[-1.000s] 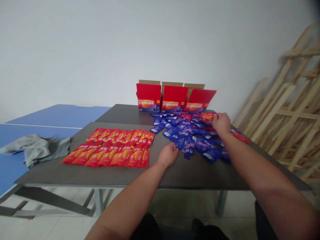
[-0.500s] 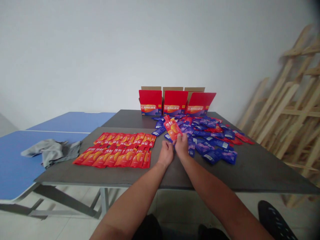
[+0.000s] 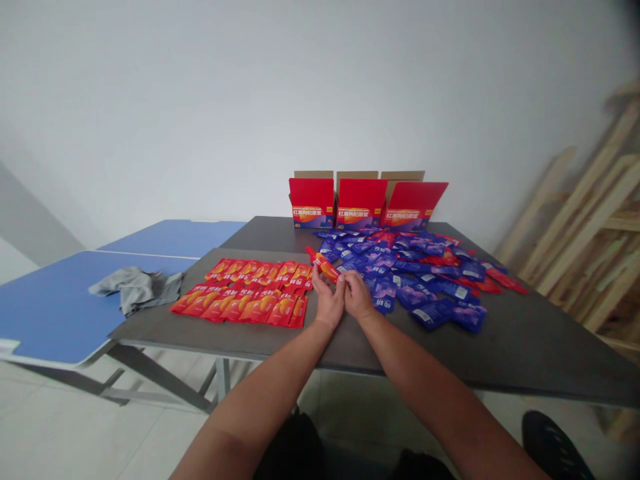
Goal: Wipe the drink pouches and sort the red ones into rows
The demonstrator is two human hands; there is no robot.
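A red drink pouch (image 3: 326,265) with orange fruit printed on it is tilted between my two hands, its narrow spout end pointing up and left. My left hand (image 3: 329,301) has its fingers along the pouch's left side and its thumb near the lower end. Closed on the lower right end is my right hand (image 3: 357,297), touching the left. Just left of them lie two overlapping rows of red pouches (image 3: 245,301). A loose heap of blue pouches (image 3: 407,293), mixed with some red ones, spreads to the right and behind.
Three open red cartons (image 3: 357,207) stand side by side at the back of the dark table (image 3: 295,348). A grey cloth (image 3: 133,288) lies at the left, on a blue table (image 3: 60,313). Wooden frames (image 3: 595,247) lean at the right by the wall.
The red pouch has come lower and left, now tipped over to the left. My left hand, earlier beside the right hand, has reached up onto it. The view has turned slightly left.
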